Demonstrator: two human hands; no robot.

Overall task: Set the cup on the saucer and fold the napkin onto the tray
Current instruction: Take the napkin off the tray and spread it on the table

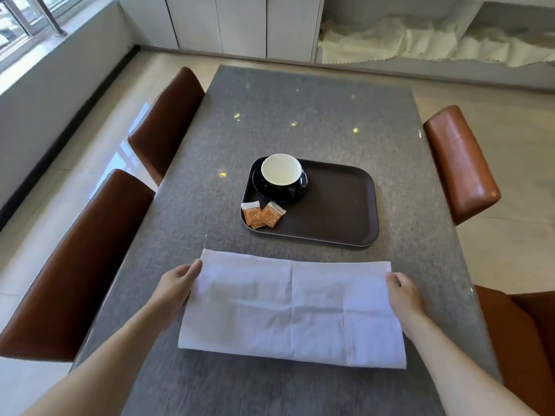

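A black cup with a white inside (281,171) stands on a black saucer (300,187) in the far left corner of the dark brown tray (339,205). A white napkin (292,310), folded over once into a wide rectangle, lies flat on the grey table in front of the tray. My left hand (177,283) pinches the napkin's far left corner. My right hand (402,292) pinches its far right corner. Both hands rest at the cloth's edges, low over the table.
Three orange sachets (262,214) lie on the tray's near left corner. Brown leather chairs stand at the left (72,271), far left (168,115) and right (459,160). The grey table (300,115) stretches beyond the tray.
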